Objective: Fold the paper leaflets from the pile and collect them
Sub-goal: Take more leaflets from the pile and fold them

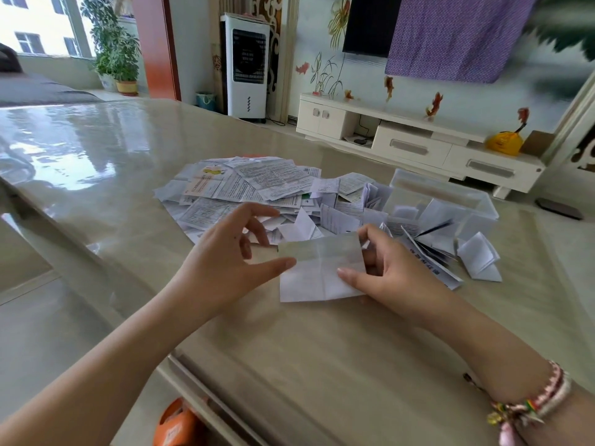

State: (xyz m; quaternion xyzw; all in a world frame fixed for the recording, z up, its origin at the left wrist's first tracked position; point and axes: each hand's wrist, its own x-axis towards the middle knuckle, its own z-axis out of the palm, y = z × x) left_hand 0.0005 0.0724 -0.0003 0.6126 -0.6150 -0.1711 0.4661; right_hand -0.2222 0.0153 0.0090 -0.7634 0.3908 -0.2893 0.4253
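A: Thin white paper, creased into quarters: that is the leaflet (322,268) the person has lifted just above the table (322,349), in front of the pile (244,188).

B: Which hand has it?

A: The right hand (386,278) grips its right edge, thumb on the near face and fingers curled behind. The left hand (225,255) holds nothing. Its fingers are spread and loosely bent, and the thumb tip touches the sheet's left edge.

B: How will the sheet behave?

A: Judging by how it hangs, it is very light and limp, stiffened a little along its old creases. It looks likely to flop or twist if held by one corner, and it would tear or crumple under a hard pinch. The tabletop looks glossy, so a sheet pressed flat there may slide.

B: So where should the person take hold?

A: At opposite edges, one hand each side, near the existing fold lines. Then the two halves can be brought together and the crease run down with a fingertip.

B: And where do the finished ones go?

A: Folded leaflets (479,255) lie heaped just right of the hands, against a clear plastic box (476,220) that has a few folded pieces inside. The unfolded pile remains large, so the job seems far from done.
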